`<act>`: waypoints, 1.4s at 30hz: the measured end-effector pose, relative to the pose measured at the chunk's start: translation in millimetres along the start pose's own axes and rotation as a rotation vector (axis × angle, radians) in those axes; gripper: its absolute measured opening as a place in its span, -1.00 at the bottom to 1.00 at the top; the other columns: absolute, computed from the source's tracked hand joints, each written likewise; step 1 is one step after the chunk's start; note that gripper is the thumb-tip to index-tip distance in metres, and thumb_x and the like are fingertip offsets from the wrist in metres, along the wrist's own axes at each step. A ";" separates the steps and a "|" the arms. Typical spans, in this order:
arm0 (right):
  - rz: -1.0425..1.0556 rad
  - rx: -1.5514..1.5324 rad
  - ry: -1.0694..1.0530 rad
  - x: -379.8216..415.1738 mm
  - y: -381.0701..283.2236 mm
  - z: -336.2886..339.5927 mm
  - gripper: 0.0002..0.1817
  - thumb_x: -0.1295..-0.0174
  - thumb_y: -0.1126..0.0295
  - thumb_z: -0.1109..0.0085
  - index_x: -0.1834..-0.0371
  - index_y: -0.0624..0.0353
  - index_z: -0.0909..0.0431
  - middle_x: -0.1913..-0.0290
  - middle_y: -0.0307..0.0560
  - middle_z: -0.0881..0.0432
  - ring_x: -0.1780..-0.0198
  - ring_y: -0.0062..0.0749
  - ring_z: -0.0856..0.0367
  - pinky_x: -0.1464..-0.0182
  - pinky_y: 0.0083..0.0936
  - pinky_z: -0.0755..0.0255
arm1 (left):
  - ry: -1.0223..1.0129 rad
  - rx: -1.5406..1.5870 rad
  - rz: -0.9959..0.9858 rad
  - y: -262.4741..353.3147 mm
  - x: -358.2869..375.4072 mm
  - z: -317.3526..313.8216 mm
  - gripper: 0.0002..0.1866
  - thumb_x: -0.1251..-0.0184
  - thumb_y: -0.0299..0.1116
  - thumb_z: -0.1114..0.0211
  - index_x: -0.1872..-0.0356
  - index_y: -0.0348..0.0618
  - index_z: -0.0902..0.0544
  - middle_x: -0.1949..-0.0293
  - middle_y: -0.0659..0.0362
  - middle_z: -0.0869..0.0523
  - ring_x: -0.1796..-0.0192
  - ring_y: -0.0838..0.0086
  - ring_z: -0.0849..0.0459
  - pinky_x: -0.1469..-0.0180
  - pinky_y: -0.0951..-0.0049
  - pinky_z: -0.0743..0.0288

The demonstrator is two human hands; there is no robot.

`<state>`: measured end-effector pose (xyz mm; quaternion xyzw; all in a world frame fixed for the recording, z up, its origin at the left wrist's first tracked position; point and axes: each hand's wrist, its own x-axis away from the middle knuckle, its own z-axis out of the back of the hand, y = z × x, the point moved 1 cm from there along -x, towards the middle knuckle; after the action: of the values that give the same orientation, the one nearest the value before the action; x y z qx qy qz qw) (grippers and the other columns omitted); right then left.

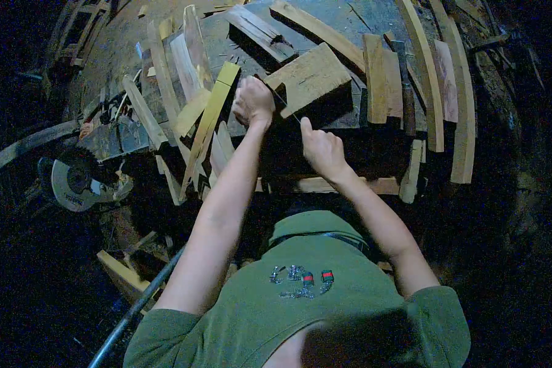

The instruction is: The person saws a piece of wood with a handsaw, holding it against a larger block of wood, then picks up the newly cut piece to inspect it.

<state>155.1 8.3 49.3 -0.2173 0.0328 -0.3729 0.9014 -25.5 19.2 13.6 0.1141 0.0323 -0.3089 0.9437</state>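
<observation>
A thick wooden block (pixel 313 76) lies at an angle on the bench, its rough pale top facing up. Along its near left edge runs a thin, dark, straight strip (pixel 281 98), perhaps metal; its kind is not clear. My right hand (pixel 324 147) is closed at the strip's near end, thumb stretched along it. Beside the block's left corner, my left hand (pixel 253 103) is slightly blurred, its fingers curled at the strip's far end. What lies inside that fist is hidden. Just left of it slants a yellowish wooden strip (pixel 218 98) with a dark line across it.
Several wood pieces lie across the workbench (pixel 227 46), including a cracked offcut (pixel 257 30) and a long board (pixel 319 30) behind the block. Curved slats (pixel 463 104) stand at the right. A circular power saw (pixel 73 184) sits at the lower left, near a metal pipe (pixel 138 306).
</observation>
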 end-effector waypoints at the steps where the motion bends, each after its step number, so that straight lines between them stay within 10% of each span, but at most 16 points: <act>1: -0.009 -0.008 0.007 -7.3 -0.3 -3.2 -0.83 -0.10 0.48 0.13 0.23 0.23 -0.33 0.65 0.09 -0.54 0.60 -0.07 -0.59 0.61 -0.22 -0.48 | 0.035 0.014 0.062 2.1 -0.2 -0.1 -0.72 -0.23 -0.24 0.09 0.50 -0.16 -0.52 0.36 0.07 -0.58 0.27 0.15 -0.56 0.31 0.16 -0.39; 42: 0.008 0.004 0.040 -6.3 3.1 -6.0 -0.89 -0.15 0.37 0.11 0.29 0.09 -0.37 0.70 0.01 -0.55 0.63 -0.09 -0.60 0.63 -0.20 -0.47 | -0.011 0.066 0.119 2.8 -1.6 -1.7 -0.79 -0.14 -0.32 0.04 0.54 -0.15 -0.52 0.41 0.05 -0.58 0.27 0.12 -0.55 0.30 0.20 -0.39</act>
<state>151.2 12.4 41.9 -0.2077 0.0508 -0.3736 0.9026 -25.1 22.7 12.7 0.1452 0.0101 -0.2538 0.9562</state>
